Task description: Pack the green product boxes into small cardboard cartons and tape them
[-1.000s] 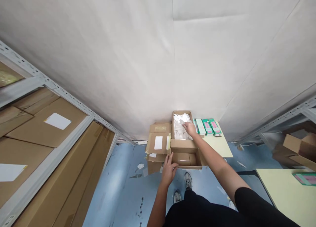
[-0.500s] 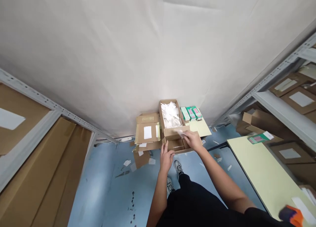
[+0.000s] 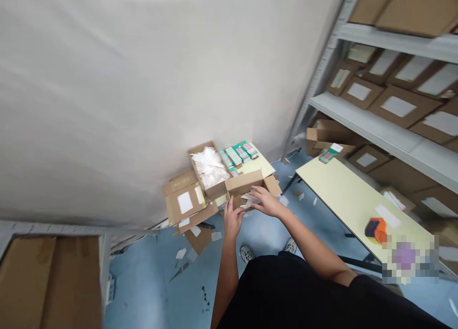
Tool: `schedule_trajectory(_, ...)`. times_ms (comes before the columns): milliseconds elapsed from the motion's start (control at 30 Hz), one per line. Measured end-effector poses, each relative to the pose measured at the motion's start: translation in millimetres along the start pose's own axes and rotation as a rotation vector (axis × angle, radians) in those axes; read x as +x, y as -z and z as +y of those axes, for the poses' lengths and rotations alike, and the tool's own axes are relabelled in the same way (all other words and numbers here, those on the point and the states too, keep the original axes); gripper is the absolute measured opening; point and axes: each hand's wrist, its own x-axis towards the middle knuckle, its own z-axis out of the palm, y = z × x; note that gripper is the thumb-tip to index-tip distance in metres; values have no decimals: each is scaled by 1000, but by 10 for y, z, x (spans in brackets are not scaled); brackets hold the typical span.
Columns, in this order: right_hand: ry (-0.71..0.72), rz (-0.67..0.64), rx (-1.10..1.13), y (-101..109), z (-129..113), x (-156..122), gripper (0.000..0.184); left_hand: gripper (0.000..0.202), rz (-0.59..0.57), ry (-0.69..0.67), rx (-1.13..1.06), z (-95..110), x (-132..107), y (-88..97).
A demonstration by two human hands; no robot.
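A small open cardboard box (image 3: 244,180) stands in front of me with its flaps raised. My left hand (image 3: 233,219) grips its near left corner, thumb and fingers on either side of the wall. Over the opening, my right hand (image 3: 266,201) has its fingers stretched out and apart. Thin whitish pieces (image 3: 248,202) lie inside the box by those fingertips; their exact kind is unclear. Behind and to the left sits a longer cardboard box (image 3: 219,191) full of crumpled white pieces (image 3: 209,166).
Several green-and-pink cartons (image 3: 241,152) lie on a pale small table (image 3: 263,163). At left are flattened cardboard pieces (image 3: 175,205). A long pale table (image 3: 322,185) at right bears an orange-and-dark tape dispenser (image 3: 377,231). Shelving (image 3: 382,116) holds boxes; scraps litter the blue floor (image 3: 143,281).
My view has turned to the right. The right hand has lowered into the box opening, and the whitish piece it carried now appears inside. The left hand stays at the box's left side.
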Motion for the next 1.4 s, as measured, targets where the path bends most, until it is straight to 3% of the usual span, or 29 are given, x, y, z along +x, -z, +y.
schedule_trajectory(100, -81, 149, -43, 396, 366, -422, 63, 16, -15, -85, -15, 401, 311, -338)
schedule_trajectory(267, -321, 362, -93, 1117, 1264, -1349, 59, 17, -101, -256, -38, 1254, 684, -1062)
schedule_trajectory(433, -573, 511, -92, 1723, 1995, -2212, 67, 19, -292, -409, -45, 2050, 903, -1844)
schedule_trajectory(600, -775, 665, -49, 2167, 2365, -2923, 74, 27, -521, -547, -81, 2825, 1130, -2598)
schedule_trajectory(767, -890, 833, -29, 2368, 2565, -3335, 71, 22, -603, -725, -84, 3477, 1567, -3148)
schedule_trajectory(1000, -963, 937, -27, 2395, 2832, -3336, 67, 22, -728, -863, -164, 4062, 2313, -3997)
schedule_trajectory(1167, -1036, 976, -40, 2469, 3124, -2960, 64, 28, -993, -815, -46, 4176, 2605, -4581)
schedule_trajectory(1300, -1039, 995, 45, 2537, 3458, -2458, 65, 41, -1148, -803, -96, 4050, 2772, -4749)
schedule_trajectory(1400, -1034, 1070, 219, 2601, 3806, -2025, 66, 54, -1103, -774, -216, 3960, 3019, -4724)
